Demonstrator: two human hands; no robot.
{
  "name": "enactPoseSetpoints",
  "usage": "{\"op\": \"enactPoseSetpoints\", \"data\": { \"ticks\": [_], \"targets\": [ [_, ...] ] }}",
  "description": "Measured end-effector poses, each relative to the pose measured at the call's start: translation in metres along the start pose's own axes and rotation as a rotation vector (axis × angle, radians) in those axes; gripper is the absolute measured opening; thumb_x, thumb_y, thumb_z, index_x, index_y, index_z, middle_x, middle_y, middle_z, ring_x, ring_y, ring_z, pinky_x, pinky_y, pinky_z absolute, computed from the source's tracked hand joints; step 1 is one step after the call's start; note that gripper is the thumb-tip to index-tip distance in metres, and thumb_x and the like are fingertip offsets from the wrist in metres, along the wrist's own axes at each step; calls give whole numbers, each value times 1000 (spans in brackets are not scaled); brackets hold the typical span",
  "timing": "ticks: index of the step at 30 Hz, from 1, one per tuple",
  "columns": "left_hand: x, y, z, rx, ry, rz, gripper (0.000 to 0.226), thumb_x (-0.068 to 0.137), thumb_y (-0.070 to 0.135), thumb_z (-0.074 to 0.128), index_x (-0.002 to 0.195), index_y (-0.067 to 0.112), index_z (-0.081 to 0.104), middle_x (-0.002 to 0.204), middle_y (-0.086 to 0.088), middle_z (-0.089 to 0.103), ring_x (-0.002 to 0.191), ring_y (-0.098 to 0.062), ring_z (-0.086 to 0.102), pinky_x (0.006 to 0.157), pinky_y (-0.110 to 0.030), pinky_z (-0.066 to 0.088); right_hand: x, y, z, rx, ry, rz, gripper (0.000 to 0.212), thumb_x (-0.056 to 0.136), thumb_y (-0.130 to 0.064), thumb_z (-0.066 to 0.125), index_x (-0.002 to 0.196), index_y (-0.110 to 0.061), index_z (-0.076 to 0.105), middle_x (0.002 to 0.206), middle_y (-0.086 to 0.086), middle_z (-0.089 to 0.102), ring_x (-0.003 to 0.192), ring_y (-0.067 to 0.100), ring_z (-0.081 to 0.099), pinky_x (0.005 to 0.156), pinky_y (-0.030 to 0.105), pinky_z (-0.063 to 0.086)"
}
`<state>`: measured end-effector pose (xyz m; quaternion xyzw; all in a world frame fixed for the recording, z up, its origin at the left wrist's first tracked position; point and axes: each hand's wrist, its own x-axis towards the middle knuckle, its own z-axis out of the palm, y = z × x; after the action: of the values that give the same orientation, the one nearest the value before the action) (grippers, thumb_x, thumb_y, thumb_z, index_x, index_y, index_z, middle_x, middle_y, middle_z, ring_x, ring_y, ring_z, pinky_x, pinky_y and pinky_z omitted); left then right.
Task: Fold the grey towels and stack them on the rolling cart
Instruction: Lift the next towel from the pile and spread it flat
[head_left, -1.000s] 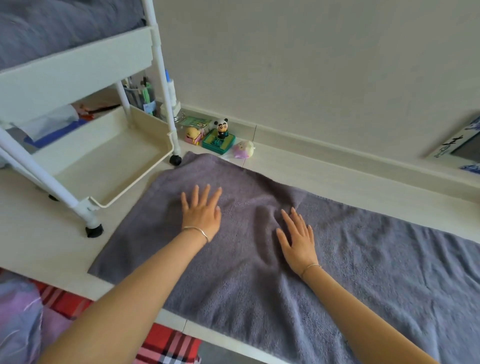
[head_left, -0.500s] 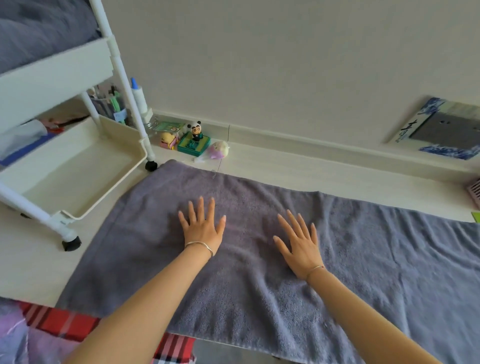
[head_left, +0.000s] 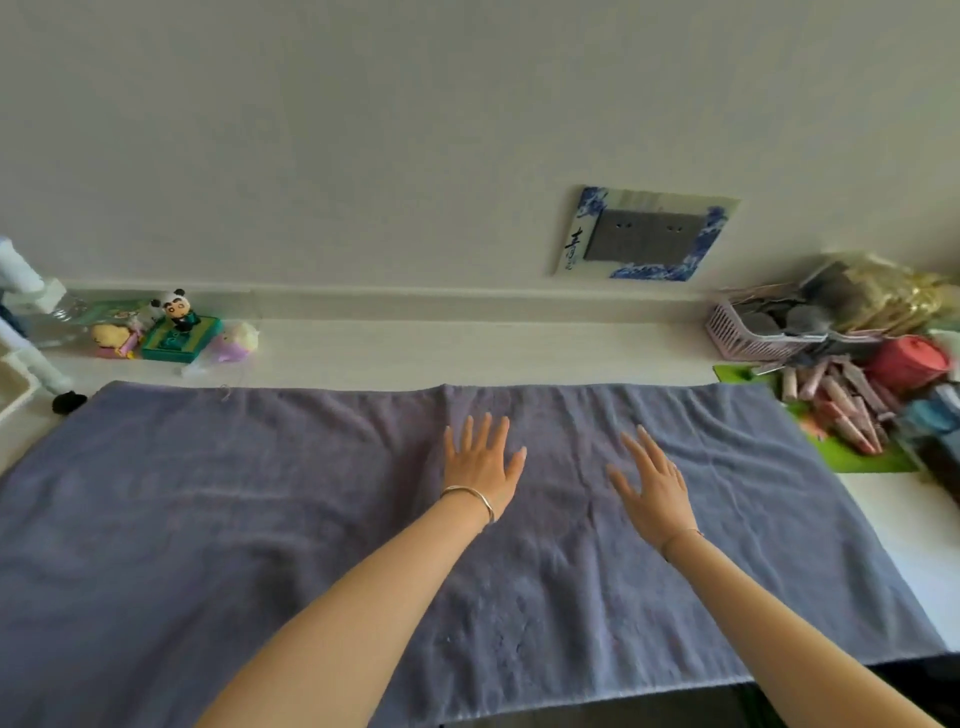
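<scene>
both hands, left hand (head_left: 483, 460) and right hand (head_left: 652, 488), lay spread flat on the grey towel (head_left: 208, 519); its near edge overhung the worktop (head_left: 914, 525) and could slide off.

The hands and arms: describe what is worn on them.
Both forearms are bare, with no sleeves in view. The left hand has a thin silver bangle at the wrist; the right hand has a much finer bracelet, hard to make out. No gloves; rings cannot be told.

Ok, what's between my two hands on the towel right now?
In the head view, only bare grey towel lies between the left hand and the right hand; nothing else sits in that gap, and both palms are spread flat.
</scene>
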<state>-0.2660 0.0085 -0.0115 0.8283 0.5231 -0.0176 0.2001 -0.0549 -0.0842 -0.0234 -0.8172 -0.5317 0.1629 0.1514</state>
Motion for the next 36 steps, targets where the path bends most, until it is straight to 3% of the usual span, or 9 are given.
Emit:
{"op": "enactPoseSetpoints", "data": {
  "ticks": [5,14,20,26,29,31,33,36],
  "targets": [
    [22,74,26,13,-20,7,57,99,47,14,150,22,6,159,-3,2,146,-27,-1,117,-49,-3,18,86,-42,81,69,85,52,96,-36,48,144,-22,34,157,-1,19,141,23,25,112,45,27],
    [56,159,72,35,-18,-17,58,99,47,14,150,24,-1,159,-2,-3,146,-26,-3,117,-49,-3,66,204,-86,62,249,294,53,93,-36,53,137,-10,42,146,11,37,135,30,33,110,44,24],
    [67,187,108,68,5,-65,59,98,49,13,150,25,-3,158,-2,-8,145,-25,-8,116,-52,-4,104,252,-94,116,195,450,58,90,-43,54,137,-11,41,141,18,41,129,36,37,105,45,31],
    [68,184,127,121,95,-53,92,68,65,-30,149,28,-6,158,-2,-12,145,-26,-10,112,-48,-14,136,261,-86,177,255,474,41,92,-38,54,119,-7,54,132,19,49,123,38,41,101,42,30],
    [68,185,131,115,109,-62,104,58,65,-43,148,28,-7,158,-2,-10,145,-27,-9,109,-47,-16,140,264,-91,293,262,416,34,93,-31,54,109,-2,53,113,23,60,107,41,54,87,41,40],
    [69,188,132,118,107,-63,99,57,64,-45,144,29,-14,157,-1,-11,145,-27,-10,111,-48,-14,137,267,-104,341,351,318,28,95,-25,51,108,-1,51,104,23,63,96,41,58,76,40,42],
    [71,197,131,118,80,-39,91,60,65,-43,141,31,-20,157,1,-15,145,-26,-12,112,-48,-14,136,275,-122,277,450,262,27,95,-25,50,115,-6,51,107,18,64,98,38,59,75,40,44],
    [75,219,132,111,46,8,66,86,61,-16,146,34,-14,157,3,-16,145,-24,-14,113,-47,-12,141,294,-142,196,458,289,21,94,-26,51,107,-10,54,106,22,64,98,42,59,77,42,45]
  ]
}}
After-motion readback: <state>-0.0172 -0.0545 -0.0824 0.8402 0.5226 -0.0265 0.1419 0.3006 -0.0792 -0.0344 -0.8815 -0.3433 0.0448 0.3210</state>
